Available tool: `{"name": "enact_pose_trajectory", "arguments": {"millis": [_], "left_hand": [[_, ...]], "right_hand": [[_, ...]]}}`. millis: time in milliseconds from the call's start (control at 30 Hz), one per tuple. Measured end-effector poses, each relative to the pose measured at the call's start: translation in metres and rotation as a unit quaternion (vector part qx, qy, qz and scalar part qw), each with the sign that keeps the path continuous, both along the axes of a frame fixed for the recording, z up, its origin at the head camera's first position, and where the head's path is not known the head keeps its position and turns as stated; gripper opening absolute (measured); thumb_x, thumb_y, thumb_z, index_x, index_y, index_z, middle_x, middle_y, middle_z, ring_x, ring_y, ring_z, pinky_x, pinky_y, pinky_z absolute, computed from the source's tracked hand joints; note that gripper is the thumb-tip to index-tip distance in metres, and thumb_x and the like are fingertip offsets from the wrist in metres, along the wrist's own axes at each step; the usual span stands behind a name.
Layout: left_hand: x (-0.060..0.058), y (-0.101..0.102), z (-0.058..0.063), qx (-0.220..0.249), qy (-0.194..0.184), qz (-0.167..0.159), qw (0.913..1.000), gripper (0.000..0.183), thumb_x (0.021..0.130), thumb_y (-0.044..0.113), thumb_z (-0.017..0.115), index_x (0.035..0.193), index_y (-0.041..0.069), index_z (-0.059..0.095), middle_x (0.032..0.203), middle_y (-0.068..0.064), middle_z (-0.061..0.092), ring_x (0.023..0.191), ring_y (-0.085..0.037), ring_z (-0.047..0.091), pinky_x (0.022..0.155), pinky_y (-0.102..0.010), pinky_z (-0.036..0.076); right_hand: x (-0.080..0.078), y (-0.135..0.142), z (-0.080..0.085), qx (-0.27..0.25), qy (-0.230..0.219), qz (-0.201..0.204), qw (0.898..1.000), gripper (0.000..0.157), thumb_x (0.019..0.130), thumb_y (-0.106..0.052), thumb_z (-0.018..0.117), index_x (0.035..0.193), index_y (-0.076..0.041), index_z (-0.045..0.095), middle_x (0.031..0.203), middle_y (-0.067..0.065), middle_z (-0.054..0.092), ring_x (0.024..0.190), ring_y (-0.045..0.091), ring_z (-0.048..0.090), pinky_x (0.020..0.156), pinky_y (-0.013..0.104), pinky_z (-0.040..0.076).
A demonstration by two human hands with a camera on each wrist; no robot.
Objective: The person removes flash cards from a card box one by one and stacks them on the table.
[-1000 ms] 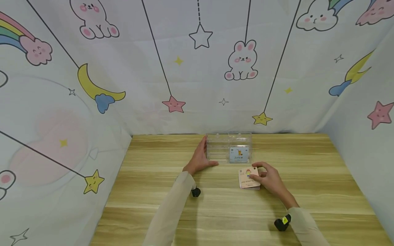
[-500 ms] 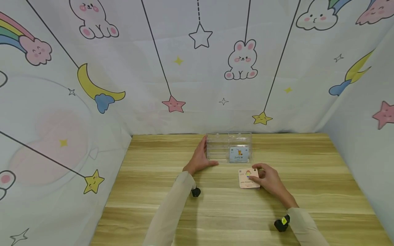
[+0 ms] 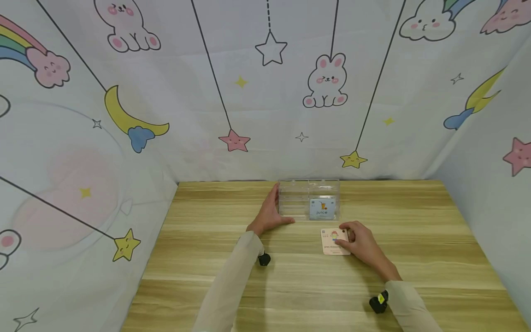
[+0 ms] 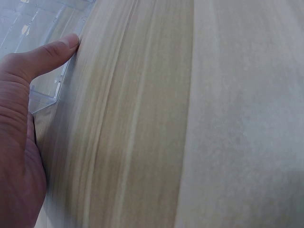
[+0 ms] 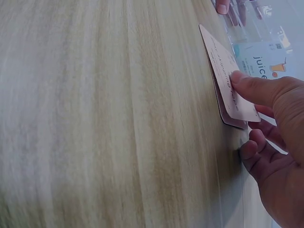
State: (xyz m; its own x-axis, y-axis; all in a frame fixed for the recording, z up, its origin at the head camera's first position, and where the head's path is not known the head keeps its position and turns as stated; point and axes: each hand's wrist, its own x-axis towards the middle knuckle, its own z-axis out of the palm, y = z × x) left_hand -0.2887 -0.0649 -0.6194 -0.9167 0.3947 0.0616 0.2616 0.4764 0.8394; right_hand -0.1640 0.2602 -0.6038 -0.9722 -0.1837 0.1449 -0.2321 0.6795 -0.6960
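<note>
Curtained-off booth (image 3: 269, 108) w/ nursery-style decor: white cartoon-print cloth (image 3: 195, 157) hangs on 2 sides (back & L), w/ bunny (image 3: 325, 92), crescent moon (image 3: 117, 113), rainbow (image 3: 12, 41) & pink star (image 3: 235, 141), round a wood-grain tabletop (image 3: 315, 286). 3rd side (image 3: 477, 184) (R), seen obliquely, prob. same cloth.

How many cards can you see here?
3: the juice card in the clear box, toward its right side; the peach card pinched in the right hand; and another card beneath it, visible in the right wrist view. More may be hidden behind these.
</note>
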Motion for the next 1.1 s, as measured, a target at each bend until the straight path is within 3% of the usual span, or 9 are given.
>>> {"name": "enact_pose_trajectory", "arguments": {"millis": [433, 1100], "left_hand": [[0.0008, 0.0, 0.0, 0.002, -0.002, 0.001, 1.0, 0.138, 0.071, 0.029, 0.099, 0.168, 0.02, 0.001, 0.171, -0.008, 0.017, 0.154, -0.02, 0.026, 0.121, -0.026, 0.03], [0.0013, 0.0006, -0.0005, 0.002, -0.006, 0.005, 1.0, 0.139, 0.071, 0.031, 0.099, 0.168, 0.021, 0.0, 0.172, -0.007, 0.017, 0.155, -0.02, 0.025, 0.121, -0.027, 0.03]], "right_hand": [[-0.0013, -0.0006, 0.0039, 0.042, 0.0, 0.009, 0.999, 0.04, 0.085, -0.021, 0.089, 0.114, 0.001, 0.071, 0.1, 0.009, 0.06, 0.08, 0.019, 0.047, 0.069, 0.034, 0.04], [-0.0014, 0.001, 0.003, 0.043, -0.005, 0.02, 0.999, 0.038, 0.087, -0.02, 0.087, 0.115, 0.002, 0.071, 0.104, 0.009, 0.06, 0.079, 0.018, 0.046, 0.068, 0.031, 0.038]]}}
